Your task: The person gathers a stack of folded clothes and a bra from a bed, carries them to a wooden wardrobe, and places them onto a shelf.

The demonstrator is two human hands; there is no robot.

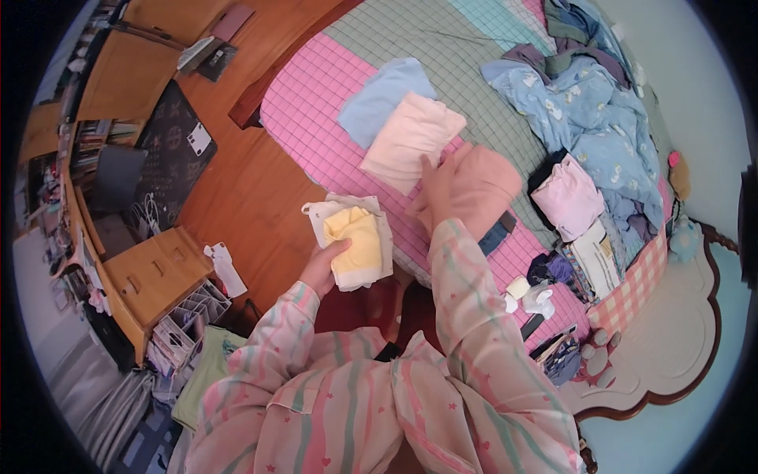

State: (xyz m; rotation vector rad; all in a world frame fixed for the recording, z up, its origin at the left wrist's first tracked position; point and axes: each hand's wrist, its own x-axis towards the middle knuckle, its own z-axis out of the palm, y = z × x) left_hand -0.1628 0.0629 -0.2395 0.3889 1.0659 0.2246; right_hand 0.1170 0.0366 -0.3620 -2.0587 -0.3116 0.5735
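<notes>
My left hand [327,265] holds a small stack of folded cloths, a yellow one [361,249] on top of a pale, patterned one [384,222], with the thumb over the yellow cloth. On the pink quilted part of the bed my right hand [437,183] lies between a cream-pink folded cloth [408,139] and a salmon-pink folded cloth [482,183], touching them; whether it grips either cannot be told. The cream-pink cloth partly covers a light blue one [382,98]. Something dark blue [494,237] shows from under the salmon cloth's near edge.
A rumpled blue blanket [586,112], a folded light pink garment [568,198] and stacked clothes [595,260] lie along the right of the bed. Small white items [538,301] lie nearer. The wooden bed corner [249,109] juts out left; a wooden drawer cabinet [157,272] stands beyond the floor.
</notes>
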